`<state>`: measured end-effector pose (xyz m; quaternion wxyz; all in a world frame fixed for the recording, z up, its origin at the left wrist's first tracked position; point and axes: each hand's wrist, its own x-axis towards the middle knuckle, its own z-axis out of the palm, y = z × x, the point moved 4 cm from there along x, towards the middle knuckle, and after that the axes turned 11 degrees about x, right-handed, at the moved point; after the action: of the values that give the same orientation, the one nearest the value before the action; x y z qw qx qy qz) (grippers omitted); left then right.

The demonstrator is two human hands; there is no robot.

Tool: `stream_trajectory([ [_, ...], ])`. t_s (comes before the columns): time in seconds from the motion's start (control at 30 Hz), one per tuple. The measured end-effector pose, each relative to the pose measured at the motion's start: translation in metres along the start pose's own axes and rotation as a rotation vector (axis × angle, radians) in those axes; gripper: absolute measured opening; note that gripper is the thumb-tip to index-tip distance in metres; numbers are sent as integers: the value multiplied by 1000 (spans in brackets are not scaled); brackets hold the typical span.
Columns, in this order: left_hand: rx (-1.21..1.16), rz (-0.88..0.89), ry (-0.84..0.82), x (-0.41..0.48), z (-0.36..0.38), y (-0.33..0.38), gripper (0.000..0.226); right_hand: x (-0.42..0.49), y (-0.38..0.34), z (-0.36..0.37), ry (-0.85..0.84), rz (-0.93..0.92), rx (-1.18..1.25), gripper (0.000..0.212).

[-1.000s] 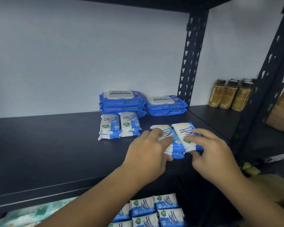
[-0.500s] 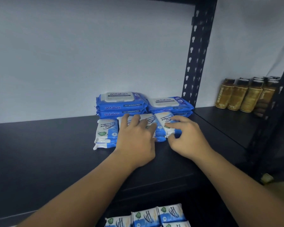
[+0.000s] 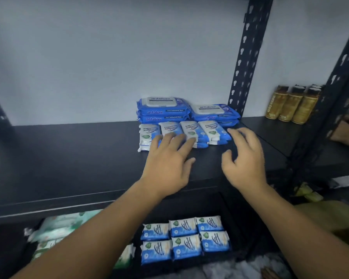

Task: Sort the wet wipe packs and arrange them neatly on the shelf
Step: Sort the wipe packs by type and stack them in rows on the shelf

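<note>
Small white-and-blue wipe packs (image 3: 208,130) lie in a row on the black shelf (image 3: 69,158), in front of two stacks of large blue antabax packs (image 3: 163,109). My left hand (image 3: 167,164) lies flat with straight fingers, its fingertips touching the front edge of the small packs. To the right my right hand (image 3: 246,158) hovers with loosely spread fingers, holding nothing, its fingertips close to the rightmost small pack.
More small blue packs (image 3: 184,238) sit in rows on a lower level, with pale green packs (image 3: 63,226) to their left. Gold bottles (image 3: 290,104) stand on the neighbouring shelf past a black perforated upright (image 3: 248,57). The shelf's left half is bare.
Both hands have drawn back from the small packs, which now lie in one row against the large stacks. My right hand has let go and lifted off.
</note>
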<state>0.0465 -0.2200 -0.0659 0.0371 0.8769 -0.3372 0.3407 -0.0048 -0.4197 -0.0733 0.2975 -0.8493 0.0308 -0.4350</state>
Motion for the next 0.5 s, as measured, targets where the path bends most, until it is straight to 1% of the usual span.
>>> stream_trajectory([
  [0.07,-96,30,80,-41,-23,3,43,-38,-10,-13,70,11,37,54],
  [0.13,-151,90,144,-85,-34,6,33,-80,-16,-19,139,71,75,48],
  [0.17,-180,125,138,-106,-32,7,30,-100,-17,-18,155,109,89,45],
  [0.2,-221,145,91,-126,-23,6,28,-119,-15,-14,149,166,103,42],
  [0.23,-268,133,9,-145,-10,4,27,-138,-7,-5,127,245,126,39],
  [0.3,-345,16,-183,-179,23,-5,26,-173,12,16,58,512,207,34],
  [0.4,-414,-206,-456,-224,80,-20,30,-224,39,53,-92,1053,299,21],
  [0.47,-460,-324,-611,-245,112,-26,35,-253,55,81,-224,1313,381,10],
  [0.5,-474,-365,-666,-253,126,-28,36,-263,63,94,-286,1409,414,7],
])
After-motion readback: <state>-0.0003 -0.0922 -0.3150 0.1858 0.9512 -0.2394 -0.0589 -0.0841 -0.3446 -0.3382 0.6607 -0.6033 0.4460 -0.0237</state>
